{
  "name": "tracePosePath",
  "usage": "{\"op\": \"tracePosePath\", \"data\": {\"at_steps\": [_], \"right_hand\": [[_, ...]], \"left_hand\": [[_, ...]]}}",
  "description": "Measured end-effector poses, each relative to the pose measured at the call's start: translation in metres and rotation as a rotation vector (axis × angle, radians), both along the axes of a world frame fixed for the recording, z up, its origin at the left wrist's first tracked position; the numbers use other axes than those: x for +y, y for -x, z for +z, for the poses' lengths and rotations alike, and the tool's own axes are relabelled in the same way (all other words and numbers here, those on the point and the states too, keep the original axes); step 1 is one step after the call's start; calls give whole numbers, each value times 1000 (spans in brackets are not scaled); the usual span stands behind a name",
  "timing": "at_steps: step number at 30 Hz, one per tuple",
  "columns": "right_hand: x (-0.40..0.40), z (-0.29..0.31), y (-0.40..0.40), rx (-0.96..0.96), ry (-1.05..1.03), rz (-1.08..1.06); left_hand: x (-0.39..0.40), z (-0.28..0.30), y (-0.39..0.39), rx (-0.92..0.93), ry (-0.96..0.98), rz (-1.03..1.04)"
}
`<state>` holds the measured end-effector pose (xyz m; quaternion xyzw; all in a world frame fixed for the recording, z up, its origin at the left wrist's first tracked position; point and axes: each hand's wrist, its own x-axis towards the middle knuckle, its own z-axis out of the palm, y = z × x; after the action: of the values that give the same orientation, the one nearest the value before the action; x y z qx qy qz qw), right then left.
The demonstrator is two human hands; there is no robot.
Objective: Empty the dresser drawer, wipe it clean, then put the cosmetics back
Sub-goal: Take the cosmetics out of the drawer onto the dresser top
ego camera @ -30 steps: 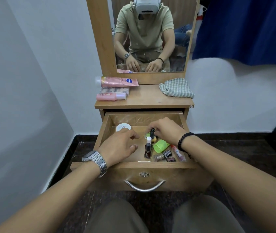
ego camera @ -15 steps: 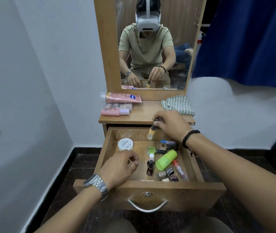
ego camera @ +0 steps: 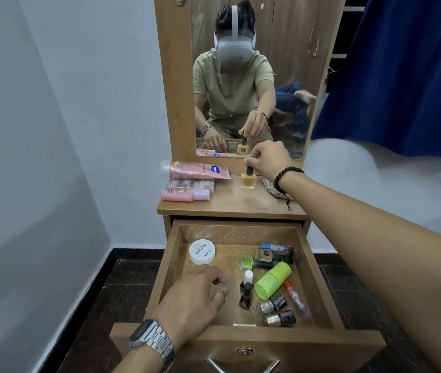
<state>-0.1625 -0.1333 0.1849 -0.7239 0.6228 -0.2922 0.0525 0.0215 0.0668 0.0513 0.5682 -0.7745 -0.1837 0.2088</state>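
The wooden drawer [ego camera: 318, 281] stands pulled out below the dresser top [ego camera: 230, 203]. My right hand [ego camera: 269, 157] grips the black cap of a yellow nail polish bottle [ego camera: 248, 179], which stands upright on the dresser top. My left hand [ego camera: 195, 300] hovers inside the drawer's left half, fingers loosely curled, holding nothing. In the drawer lie a white round jar [ego camera: 202, 251], a lime green tube [ego camera: 273, 278], a dark red polish bottle [ego camera: 245, 296], a green polish bottle [ego camera: 246, 261] and several more small bottles at the right.
On the dresser top lie a pink tube [ego camera: 197, 169], a flat pink pack [ego camera: 191, 184] and a pink bottle [ego camera: 184, 195] at the left. A checked cloth [ego camera: 269, 185] is partly hidden behind my right wrist. A mirror [ego camera: 249, 76] stands behind; a blue curtain [ego camera: 402, 76] hangs right.
My right hand has lifted the yellow polish bottle out of the drawer and brought it onto the dresser top. My left hand stayed in the drawer's left half.
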Motion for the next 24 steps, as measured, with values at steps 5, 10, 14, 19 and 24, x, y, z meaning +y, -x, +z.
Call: {"op": "tracePosePath", "data": {"at_steps": [5, 10, 14, 19, 24], "right_hand": [[-30, -3, -11, 36, -18, -52], [-58, -12, -19, 30, -49, -88], [-68, -20, -26, 47, -52, -91], [-75, -23, -27, 45, -43, -92], [-58, -17, -15, 56, 20, -44]], "left_hand": [[0, -1, -1, 31, -8, -14], [0, -2, -2, 57, -9, -12], [0, -2, -1, 65, -7, -15], [1, -2, -1, 61, -17, -10], [1, 1, 0, 54, -62, 5]]}}
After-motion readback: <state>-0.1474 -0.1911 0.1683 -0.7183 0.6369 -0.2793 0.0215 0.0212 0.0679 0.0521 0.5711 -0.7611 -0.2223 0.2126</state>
